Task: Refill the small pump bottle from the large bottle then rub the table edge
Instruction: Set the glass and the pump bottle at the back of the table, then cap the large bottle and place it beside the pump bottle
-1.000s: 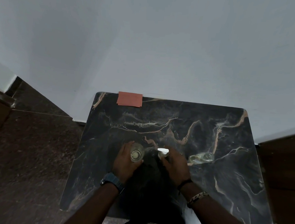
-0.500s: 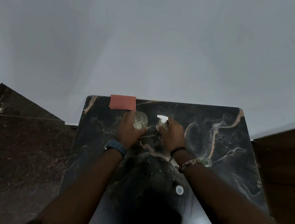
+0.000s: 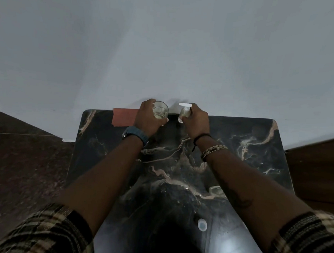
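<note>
My left hand (image 3: 148,118) is wrapped around the large clear bottle (image 3: 160,111), which stands uncapped at the far edge of the dark marble table (image 3: 237,158), close to the wall. My right hand (image 3: 197,119) grips the small clear pump bottle (image 3: 185,113) with its white pump head, just right of the large bottle. A reddish rectangular sheet (image 3: 124,118) lies flat at the far left of the table, partly behind my left hand.
A white round cap (image 3: 202,224) lies on the table near me. A clear object (image 3: 216,190) shows beside my right forearm. A grey wall (image 3: 165,49) rises behind the table. Brown wooden furniture (image 3: 317,167) flanks the right side, dark stone floor (image 3: 22,168) the left.
Both hands have carried the two bottles from the middle of the table to its far edge by the wall. My arms are now stretched far forward.
</note>
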